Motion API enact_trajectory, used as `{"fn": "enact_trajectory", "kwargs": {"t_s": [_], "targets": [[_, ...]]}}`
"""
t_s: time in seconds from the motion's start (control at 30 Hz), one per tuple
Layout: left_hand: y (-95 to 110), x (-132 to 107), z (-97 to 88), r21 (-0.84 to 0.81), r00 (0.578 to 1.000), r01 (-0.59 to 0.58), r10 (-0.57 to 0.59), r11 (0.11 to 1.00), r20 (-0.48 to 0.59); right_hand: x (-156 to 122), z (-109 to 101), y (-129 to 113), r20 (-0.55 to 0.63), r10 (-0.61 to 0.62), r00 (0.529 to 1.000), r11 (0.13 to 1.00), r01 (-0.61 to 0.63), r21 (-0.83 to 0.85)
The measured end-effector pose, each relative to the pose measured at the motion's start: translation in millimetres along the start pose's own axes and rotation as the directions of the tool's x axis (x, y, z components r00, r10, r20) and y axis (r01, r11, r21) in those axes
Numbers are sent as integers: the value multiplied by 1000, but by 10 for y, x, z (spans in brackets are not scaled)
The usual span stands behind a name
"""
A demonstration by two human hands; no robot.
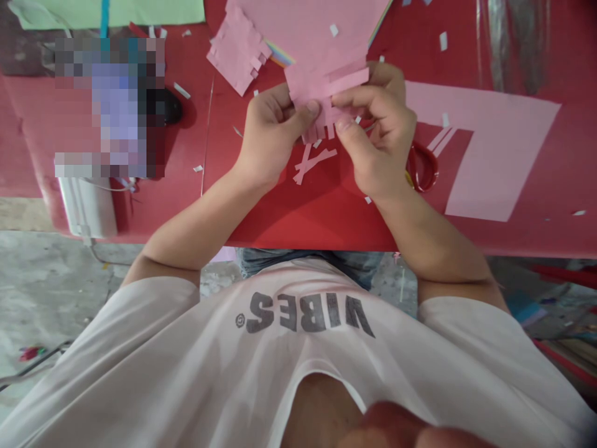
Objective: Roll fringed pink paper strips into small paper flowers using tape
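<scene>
Between my hands is a small pink paper piece with strips crossing it and cut ends hanging down. My left hand grips its left side, thumb pressed on the front. My right hand pinches its right side between thumb and fingers, by a strip end; the exact spot is partly hidden. Loose pink paper strips lie crossed on the table below. Just beyond my left hand sits a similar pink paper square with notched edges. Red-handled scissors lie beside my right wrist, partly covered by it.
A large cut pink sheet lies at the right, and another pink sheet at the back. White scraps dot the red table. On the left are a white power bank-like box, a black rounded object and a green sheet.
</scene>
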State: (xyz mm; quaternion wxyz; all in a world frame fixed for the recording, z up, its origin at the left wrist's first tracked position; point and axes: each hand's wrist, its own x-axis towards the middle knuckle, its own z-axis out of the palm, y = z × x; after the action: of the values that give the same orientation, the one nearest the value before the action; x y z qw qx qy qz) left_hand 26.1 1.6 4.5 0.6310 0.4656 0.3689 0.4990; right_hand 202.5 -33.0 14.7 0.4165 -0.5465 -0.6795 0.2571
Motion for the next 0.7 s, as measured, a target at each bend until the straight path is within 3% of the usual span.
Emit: {"fn": "enact_trajectory", "kwargs": {"t_s": [0.17,0.37,0.6,0.63,0.7], "targets": [[-1,-2,8,-40,1000,-4,5,999,22,-7,-32,-82,30,56,998,992,-52,-115],[20,-9,27,-40,1000,-1,1,999,6,8,-11,-56,10,-2,1000,1000,2,-5],[70,-46,32,-8,1000,31,-31,999,-4,5,-48,-62,29,40,999,999,-40,-20],[68,-48,29,-3,1000,25,-25,1000,-10,5,-63,-62,48,48,998,998,-46,-41],[57,-44,23,-6,999,13,-13,1000,-45,13,-87,-54,201,43,979,995,-23,-101]]}}
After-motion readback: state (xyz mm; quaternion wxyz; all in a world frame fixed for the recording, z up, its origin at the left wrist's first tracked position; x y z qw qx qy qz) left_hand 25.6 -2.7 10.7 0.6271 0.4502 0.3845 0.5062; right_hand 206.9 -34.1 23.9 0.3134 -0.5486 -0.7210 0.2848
